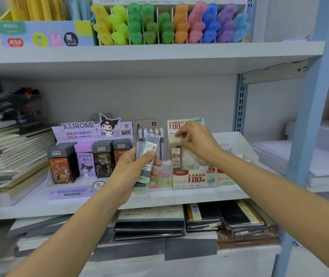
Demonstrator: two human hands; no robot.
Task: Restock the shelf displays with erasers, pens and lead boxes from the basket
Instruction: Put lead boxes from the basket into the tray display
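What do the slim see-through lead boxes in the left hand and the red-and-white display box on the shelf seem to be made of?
Slim see-through lead boxes: probably clear glossy plastic, since dark leads show through the walls. Red-and-white display box: likely printed card, matt, with thin folded dividers inside.

Middle shelf (189, 194), straight ahead. Left hand (133, 168) gripping several slim lead boxes (148, 148), fanned and tilted right, thumb across the labels. Right hand (197, 142) at the red-and-white display carton (194, 177), fingers (179, 134) pinching the top of a single lead box (176, 154) upright in the left slot. Purple display (75, 134) of boxed leads just left. Stacked notebooks (15, 152) far left. Coloured highlighters (169, 25) on the shelf above.
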